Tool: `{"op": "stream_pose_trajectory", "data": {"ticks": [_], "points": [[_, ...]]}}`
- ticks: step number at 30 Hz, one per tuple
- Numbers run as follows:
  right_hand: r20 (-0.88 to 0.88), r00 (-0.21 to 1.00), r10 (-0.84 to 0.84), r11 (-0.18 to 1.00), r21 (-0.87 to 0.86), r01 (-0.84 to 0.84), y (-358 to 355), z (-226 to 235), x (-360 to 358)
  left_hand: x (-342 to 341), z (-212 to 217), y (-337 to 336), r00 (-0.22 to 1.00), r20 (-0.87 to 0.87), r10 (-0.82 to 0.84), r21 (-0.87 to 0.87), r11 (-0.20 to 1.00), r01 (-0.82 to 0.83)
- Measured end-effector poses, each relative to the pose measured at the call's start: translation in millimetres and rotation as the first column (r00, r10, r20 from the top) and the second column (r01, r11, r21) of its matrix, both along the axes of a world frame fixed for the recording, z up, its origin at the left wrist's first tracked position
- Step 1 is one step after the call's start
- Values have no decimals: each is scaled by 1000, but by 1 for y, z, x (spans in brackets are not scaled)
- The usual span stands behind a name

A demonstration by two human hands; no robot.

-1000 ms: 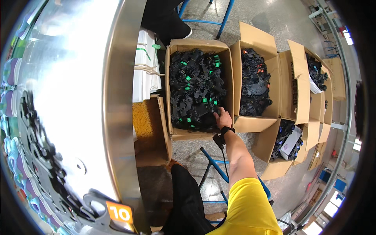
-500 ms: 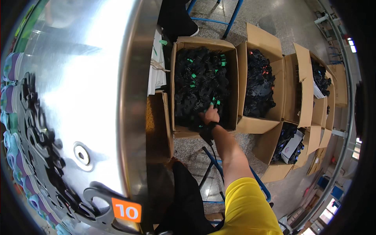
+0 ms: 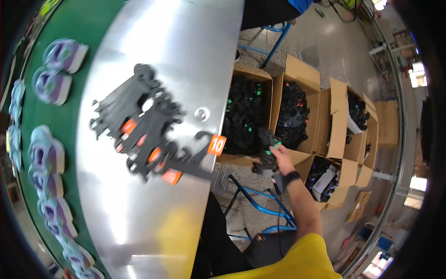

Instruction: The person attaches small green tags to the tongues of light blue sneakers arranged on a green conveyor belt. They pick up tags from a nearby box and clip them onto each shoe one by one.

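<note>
My right hand [image 3: 283, 159] is closed on a bunch of black plastic hangers [image 3: 265, 151] with green tags, held up at the near right corner of the first open carton [image 3: 265, 77]. More black hangers [image 3: 244, 104] with green tags fill that carton. A dark band goes round my right wrist. On the shiny metal table [image 3: 107, 204] to the left lies a spread heap of black hangers [image 3: 148, 123] with orange tags, a little blurred. My left hand does not show clearly; a small skin-coloured patch sits at the lower left edge, and I cannot tell whose it is.
Further right, open cartons [image 3: 302, 72] hold black hangers, some with orange tags; one holds a white box [image 3: 326, 180]. Blue-framed stools [image 3: 260, 204] stand below and beyond. Left of the table, a green belt [image 3: 74, 116] carries pale blue and purple shoes [image 3: 46, 158]. Another person's dark-clothed leg [image 3: 267, 11] is at the top.
My right hand has come up from inside the first carton and now holds a bunch of green-tagged hangers. The view has swung left, showing more of the table and belt.
</note>
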State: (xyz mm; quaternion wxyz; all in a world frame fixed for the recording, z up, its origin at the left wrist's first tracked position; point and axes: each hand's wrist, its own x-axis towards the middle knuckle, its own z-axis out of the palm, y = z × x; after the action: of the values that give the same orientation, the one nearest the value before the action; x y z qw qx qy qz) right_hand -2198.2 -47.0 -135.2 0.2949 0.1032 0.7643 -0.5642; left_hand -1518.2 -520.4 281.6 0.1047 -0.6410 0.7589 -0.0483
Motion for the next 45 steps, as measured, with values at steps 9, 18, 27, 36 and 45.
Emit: {"op": "stream_pose_trajectory", "data": {"ticks": [9,18,27,36,45], "points": [[-282,376,883,417,104,-903,-155,421,93,-309,-2,93,424,-607,672,682,167,712],[-586,-191,788,-76,214,-974,-307,423,249,-170,-31,125,70,-215,974,810,138,570],[-636,-607,477,345,770,-537,-338,390,213,-93,-9,170,-487,-125,864,741,408,533],[-769,131,625,135,-58,-989,-282,451,456,-50,26,190,-593,-164,788,602,557,573],[-696,-58,716,-30,53,-998,-249,474,599,82,35,239,-469,-497,730,530,684,501]]}}
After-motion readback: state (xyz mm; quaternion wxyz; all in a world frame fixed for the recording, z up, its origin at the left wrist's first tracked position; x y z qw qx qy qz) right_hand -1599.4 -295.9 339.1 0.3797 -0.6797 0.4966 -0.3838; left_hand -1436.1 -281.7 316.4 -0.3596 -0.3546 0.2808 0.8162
